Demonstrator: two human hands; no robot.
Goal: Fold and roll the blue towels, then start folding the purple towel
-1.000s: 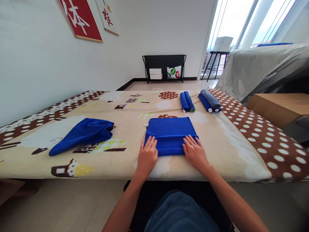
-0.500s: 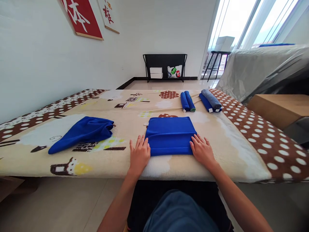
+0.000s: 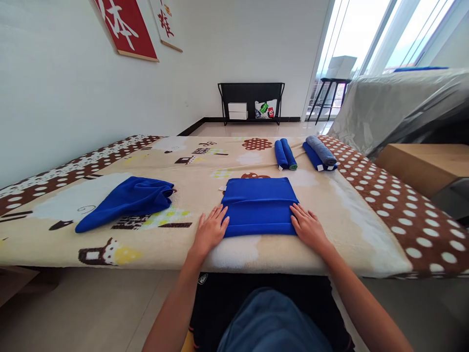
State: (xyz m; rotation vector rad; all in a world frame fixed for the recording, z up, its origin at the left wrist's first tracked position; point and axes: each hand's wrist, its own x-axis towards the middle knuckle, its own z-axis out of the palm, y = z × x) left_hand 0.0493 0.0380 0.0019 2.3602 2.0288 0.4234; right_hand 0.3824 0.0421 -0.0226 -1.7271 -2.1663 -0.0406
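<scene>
A blue towel lies folded and flat on the patterned blanket in front of me, its near edge turned over in a band. A small white tag sticks out at its left side. My left hand rests on the towel's left edge, fingers stretched and palm down. At the right edge my right hand lies the same way, fingertips on the cloth. To the left is a crumpled blue towel, apart from both hands.
Rolled blue towels lie further back. Beside them a grey-blue rolled towel sits against another blue one. A cardboard box stands off the right edge. A black rack is at the far wall, and a plastic-covered piece at right.
My left hand has shifted slightly left, its fingers now flatter at the towel's edge. The fold in the towel looks a little smoother and wider. My right hand has barely moved.
</scene>
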